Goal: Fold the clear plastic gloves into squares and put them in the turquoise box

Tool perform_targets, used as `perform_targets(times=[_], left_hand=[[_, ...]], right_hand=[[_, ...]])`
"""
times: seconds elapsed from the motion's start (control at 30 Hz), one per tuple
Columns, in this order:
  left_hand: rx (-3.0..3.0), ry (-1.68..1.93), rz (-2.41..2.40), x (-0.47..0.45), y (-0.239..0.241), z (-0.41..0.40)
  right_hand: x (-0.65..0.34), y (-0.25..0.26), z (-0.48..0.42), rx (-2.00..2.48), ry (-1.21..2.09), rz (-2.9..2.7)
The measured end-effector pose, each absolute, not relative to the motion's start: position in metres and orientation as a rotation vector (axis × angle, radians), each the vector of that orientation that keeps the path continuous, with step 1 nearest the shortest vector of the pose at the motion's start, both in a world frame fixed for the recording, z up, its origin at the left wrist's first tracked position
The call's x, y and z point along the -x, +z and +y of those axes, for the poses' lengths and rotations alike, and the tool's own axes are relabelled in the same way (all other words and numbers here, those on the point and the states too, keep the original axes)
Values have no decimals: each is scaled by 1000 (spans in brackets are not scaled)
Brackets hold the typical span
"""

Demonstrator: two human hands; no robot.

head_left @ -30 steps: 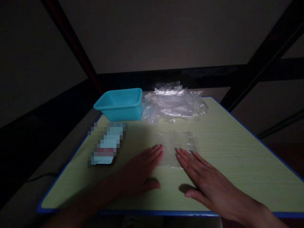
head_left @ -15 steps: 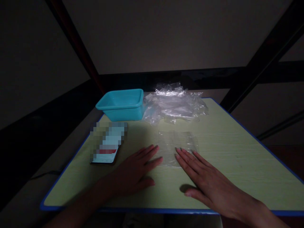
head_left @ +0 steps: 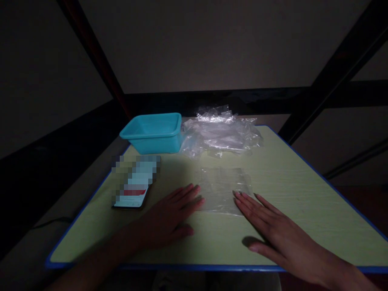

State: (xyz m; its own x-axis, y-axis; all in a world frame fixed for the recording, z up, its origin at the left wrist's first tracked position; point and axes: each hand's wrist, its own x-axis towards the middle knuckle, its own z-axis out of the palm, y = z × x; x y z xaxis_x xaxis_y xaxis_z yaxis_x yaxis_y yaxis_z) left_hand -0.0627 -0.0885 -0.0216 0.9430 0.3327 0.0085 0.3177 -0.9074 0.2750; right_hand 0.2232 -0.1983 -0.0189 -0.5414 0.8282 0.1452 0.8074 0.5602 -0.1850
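A flat clear plastic bag (head_left: 224, 189) lies on the pale green table (head_left: 291, 190) between my hands. My left hand (head_left: 169, 216) rests flat on the table, fingers stretched out, its fingertips at the bag's left edge. My right hand (head_left: 273, 230) lies flat too, fingers apart, with its fingertips on the bag's near right corner. Neither hand holds anything.
A turquoise plastic tub (head_left: 154, 132) stands at the back left. A crumpled heap of clear plastic bags (head_left: 221, 132) lies beside it at the back. A phone (head_left: 133, 186) lies left of my left hand. Dark metal bars frame the table, which has a blue edge.
Both hands have slid apart across the bag: the left hand drew back to its left edge, the right hand moved right to its near right corner. The bag lies flatter.
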Motion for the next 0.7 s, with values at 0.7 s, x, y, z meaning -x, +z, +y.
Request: perform_targets(times=[0.7], left_hand=[[-2533,280,629,45,-24,-89]], right_hand=[[-228,3,-184,1282,-152,-2669]])
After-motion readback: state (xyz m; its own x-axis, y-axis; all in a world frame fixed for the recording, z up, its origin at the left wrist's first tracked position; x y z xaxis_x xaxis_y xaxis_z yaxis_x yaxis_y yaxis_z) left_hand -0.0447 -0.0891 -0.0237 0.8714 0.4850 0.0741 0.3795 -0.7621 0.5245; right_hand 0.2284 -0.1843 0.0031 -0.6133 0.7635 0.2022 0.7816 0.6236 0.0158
